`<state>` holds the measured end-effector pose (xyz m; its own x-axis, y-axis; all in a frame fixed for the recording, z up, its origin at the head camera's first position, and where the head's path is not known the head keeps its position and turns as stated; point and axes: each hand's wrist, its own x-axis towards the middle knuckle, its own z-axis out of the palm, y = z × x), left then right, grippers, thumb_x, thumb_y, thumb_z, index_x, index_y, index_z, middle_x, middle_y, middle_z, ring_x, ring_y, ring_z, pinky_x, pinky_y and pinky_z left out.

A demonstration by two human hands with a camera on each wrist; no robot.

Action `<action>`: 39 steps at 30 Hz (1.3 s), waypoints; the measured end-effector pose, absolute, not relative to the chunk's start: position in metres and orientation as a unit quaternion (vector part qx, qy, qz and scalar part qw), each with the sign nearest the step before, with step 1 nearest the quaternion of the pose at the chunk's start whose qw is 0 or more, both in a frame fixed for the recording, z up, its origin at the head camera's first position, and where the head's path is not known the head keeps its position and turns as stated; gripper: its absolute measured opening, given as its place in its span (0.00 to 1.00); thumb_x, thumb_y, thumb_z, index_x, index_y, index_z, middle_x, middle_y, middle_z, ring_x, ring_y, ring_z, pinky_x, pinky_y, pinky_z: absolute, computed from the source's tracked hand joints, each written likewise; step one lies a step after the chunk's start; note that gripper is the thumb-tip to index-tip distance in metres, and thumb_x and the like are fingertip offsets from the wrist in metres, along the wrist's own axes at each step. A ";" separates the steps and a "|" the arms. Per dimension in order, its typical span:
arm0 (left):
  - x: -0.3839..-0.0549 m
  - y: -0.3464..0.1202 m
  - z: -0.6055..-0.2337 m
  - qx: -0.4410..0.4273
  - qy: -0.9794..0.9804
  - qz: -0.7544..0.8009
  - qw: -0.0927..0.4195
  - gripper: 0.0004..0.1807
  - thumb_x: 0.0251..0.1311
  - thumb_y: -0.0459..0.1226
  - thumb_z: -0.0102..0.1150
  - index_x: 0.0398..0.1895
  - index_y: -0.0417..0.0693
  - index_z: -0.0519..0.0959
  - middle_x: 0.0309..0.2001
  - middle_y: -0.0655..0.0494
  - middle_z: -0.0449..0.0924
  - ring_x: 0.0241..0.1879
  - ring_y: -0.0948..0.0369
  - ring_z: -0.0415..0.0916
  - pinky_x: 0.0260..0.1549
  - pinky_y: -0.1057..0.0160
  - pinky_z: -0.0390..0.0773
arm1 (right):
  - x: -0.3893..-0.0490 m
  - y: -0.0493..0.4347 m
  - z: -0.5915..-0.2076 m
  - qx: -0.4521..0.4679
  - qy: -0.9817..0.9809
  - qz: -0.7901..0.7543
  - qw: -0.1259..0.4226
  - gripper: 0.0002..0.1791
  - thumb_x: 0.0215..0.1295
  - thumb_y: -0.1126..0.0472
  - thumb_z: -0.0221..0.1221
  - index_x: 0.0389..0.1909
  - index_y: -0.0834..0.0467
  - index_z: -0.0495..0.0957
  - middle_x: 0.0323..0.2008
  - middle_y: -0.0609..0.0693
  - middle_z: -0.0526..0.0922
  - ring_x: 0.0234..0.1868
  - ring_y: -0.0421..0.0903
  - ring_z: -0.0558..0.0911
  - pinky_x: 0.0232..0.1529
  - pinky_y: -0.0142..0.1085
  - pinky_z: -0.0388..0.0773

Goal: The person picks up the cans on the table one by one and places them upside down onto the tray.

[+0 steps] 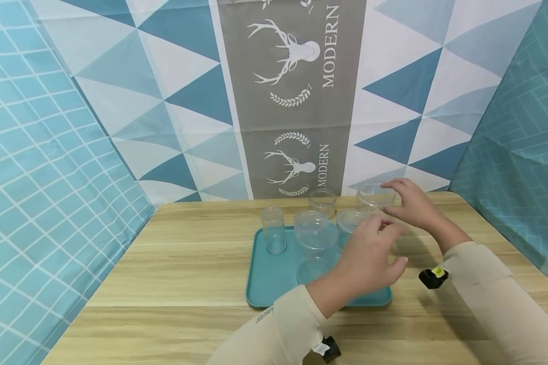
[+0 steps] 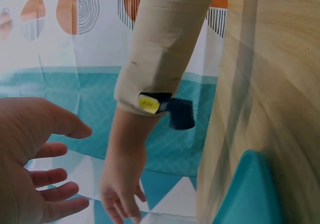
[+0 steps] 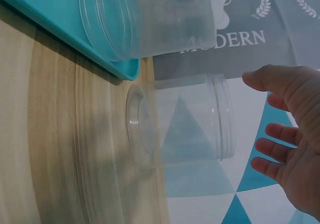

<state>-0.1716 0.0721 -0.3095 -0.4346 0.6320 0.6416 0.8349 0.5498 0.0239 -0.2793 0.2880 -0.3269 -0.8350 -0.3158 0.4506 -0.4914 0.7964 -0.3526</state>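
My right hand (image 1: 411, 205) hovers at the rim of a clear plastic jar (image 1: 370, 203) standing on the table behind the tray. In the right wrist view the thumb and fingers are spread just above the mouth of that jar (image 3: 187, 121), with a gap between. My left hand (image 1: 367, 261) is in the air over the right side of the teal tray (image 1: 274, 291), its fingers loosely bent and nothing in them. On the tray stand a wide clear jar (image 1: 312, 248), another clear jar (image 1: 347, 233) partly hidden by the left hand, and a narrow clear jar (image 1: 274, 230).
Another clear jar (image 1: 322, 203) is at the table's back edge, close to the patterned cloth (image 1: 297, 111). The wood-grain table (image 1: 173, 284) extends left of the tray. Blue cloths (image 1: 516, 137) hang on both sides.
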 end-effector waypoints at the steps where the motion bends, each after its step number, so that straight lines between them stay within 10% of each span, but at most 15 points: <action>1: -0.173 0.075 -0.312 -0.435 -0.828 -0.180 0.304 0.21 0.54 0.45 0.68 0.51 0.50 0.80 0.49 0.56 0.74 0.48 0.65 0.71 0.52 0.73 0.70 | -0.281 0.288 -0.327 0.212 -0.931 0.232 0.187 0.29 0.59 0.67 0.66 0.60 0.70 0.70 0.59 0.72 0.66 0.59 0.70 0.65 0.54 0.67 0.64; 10: -0.180 0.097 -0.328 -0.343 -0.850 -0.262 0.302 0.21 0.52 0.43 0.71 0.50 0.53 0.79 0.49 0.58 0.72 0.48 0.65 0.71 0.49 0.72 0.70 | -0.301 0.285 -0.328 0.150 -0.949 0.228 0.159 0.37 0.59 0.58 0.67 0.64 0.72 0.65 0.63 0.73 0.61 0.63 0.72 0.60 0.58 0.69 0.59; 39: -0.210 0.121 -0.343 -0.170 -0.597 -0.781 0.072 0.21 0.52 0.33 0.70 0.51 0.43 0.81 0.49 0.60 0.76 0.46 0.62 0.76 0.40 0.70 0.79 | -0.334 0.275 -0.334 0.092 -0.966 0.232 0.071 0.48 0.60 0.50 0.63 0.69 0.75 0.54 0.65 0.77 0.56 0.63 0.76 0.58 0.61 0.68 0.57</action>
